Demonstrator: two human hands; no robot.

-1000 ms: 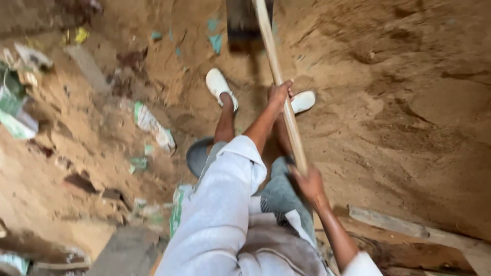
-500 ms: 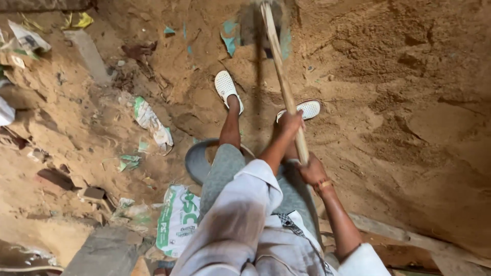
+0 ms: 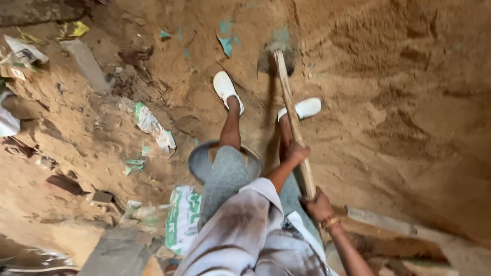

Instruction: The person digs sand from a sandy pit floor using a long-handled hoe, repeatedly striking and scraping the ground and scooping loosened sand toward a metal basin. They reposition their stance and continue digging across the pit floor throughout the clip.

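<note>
Both your hands are closed around the long pale wooden handle (image 3: 292,120), left hand (image 3: 296,152) ahead, right hand (image 3: 319,206) behind. Its grey metal hoe blade (image 3: 275,59) sits in the loose brown sand (image 3: 409,102); the round grey metal pan (image 3: 202,162) between your feet looks mostly unfilled.

The person wears a loose white shirt with grey dusty stains; on the left arm its sleeve is rolled up above the elbow. The shorts are grey and reach the knee. Both feet are in white slip-on shoes with small holes on top. The right hand (image 3: 320,206) has a thin golden bangle at the wrist
</note>
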